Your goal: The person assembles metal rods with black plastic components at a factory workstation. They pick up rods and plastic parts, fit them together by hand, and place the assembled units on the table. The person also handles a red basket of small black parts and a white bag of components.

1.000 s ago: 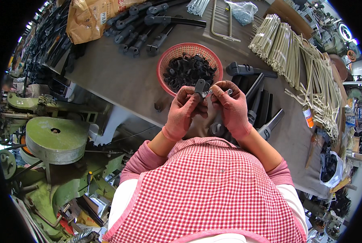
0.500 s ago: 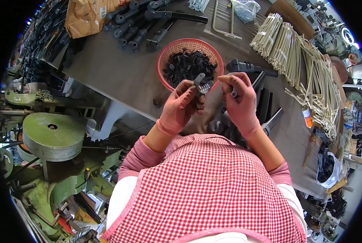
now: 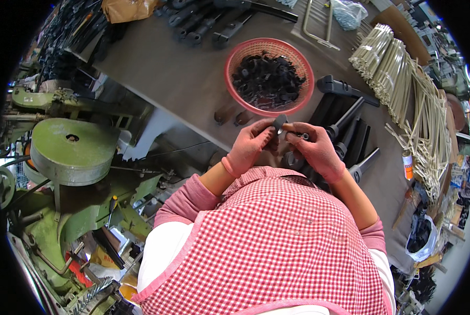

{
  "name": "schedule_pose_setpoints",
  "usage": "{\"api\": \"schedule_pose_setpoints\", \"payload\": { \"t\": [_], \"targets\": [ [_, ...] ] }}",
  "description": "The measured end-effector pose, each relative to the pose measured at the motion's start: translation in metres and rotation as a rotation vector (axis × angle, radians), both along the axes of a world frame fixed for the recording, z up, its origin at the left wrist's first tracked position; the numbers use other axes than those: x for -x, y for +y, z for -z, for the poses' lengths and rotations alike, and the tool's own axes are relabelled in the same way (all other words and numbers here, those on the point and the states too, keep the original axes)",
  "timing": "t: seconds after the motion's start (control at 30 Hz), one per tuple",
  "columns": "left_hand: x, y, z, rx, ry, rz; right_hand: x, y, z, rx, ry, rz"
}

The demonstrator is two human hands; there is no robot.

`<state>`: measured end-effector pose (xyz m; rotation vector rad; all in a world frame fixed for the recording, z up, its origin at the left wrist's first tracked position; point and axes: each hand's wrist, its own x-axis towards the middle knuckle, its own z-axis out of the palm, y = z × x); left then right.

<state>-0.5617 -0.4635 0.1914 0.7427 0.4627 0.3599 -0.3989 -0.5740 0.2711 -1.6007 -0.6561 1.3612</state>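
- Between the two hands, just above the apron's (image 3: 287, 236) top edge: a small black part (image 3: 280, 122), its rounded end sticking up past the left fingertips.
- Left hand (image 3: 249, 147), in a pink glove dark at the fingers: thumb and forefinger clamped on the black part from its left side.
- Right hand (image 3: 319, 151), gloved alike: thumb and forefinger drawn together at the part's right side; touching it or just beside it, cannot tell. Bright speck between the hands, too blurred to name.
- Short metal tube (image 3: 305, 136) in the right hand's curled fingers, its round end facing out, apart from the black part.
- Beyond the fingertips, near: round red basket (image 3: 229, 79) with pierced sides, a heap of black clips (image 3: 269, 79) inside.
- On the table (image 3: 156, 68), at the basket's near left: two dark pieces (image 3: 224, 115), blurred.
- Right of the basket: black handle (image 3: 345, 88) lying on its side; more dark bars and grey-ended tubes below it, reaching close to the right hand.
- Farther right: long bundles of pale metal rods (image 3: 376, 50), then a white and orange bottle (image 3: 407, 166).
- Far edge: bent metal frame (image 3: 327, 39), clear plastic bag (image 3: 349, 14), brown paper bag (image 3: 127, 9).
- Well off to the left: green machine (image 3: 72, 144) with a rounded cover, a yellow-handled screwdriver (image 3: 112, 207) below it.
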Motion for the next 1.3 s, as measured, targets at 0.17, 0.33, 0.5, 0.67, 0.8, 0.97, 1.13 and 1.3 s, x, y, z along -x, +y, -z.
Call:
{"api": "schedule_pose_setpoints", "payload": {
  "t": [0.17,0.33,0.5,0.67,0.8,0.97,1.13,1.3],
  "targets": [
    [0.07,0.049,0.088,-1.2,0.809,-0.378,0.0,-0.013,0.026,-0.03,0.279,0.31],
    [0.095,0.121,0.148,-1.475,1.068,-0.225,-0.019,-0.015,0.038,0.035,0.497,0.341],
    [0.064,0.135,0.115,-1.572,1.102,-0.222,-0.03,-0.023,0.038,-0.037,0.545,0.377],
    [-0.058,0.132,0.09,-1.822,0.58,0.053,-0.027,-0.027,0.036,0.008,0.597,0.471],
    [-0.148,0.099,0.098,-1.763,0.661,0.29,-0.029,-0.03,0.035,-0.011,0.631,0.52],
    [-0.181,0.085,0.118,-1.734,0.892,0.525,-0.042,-0.046,0.035,-0.019,0.662,0.571],
    [-0.16,0.108,0.111,-1.017,0.526,0.128,-0.054,-0.041,0.033,-0.074,0.701,0.559],
    [-0.119,0.09,0.023,-0.232,0.161,0.064,-0.054,-0.009,0.013,-0.224,0.756,0.425]
  ]
}}
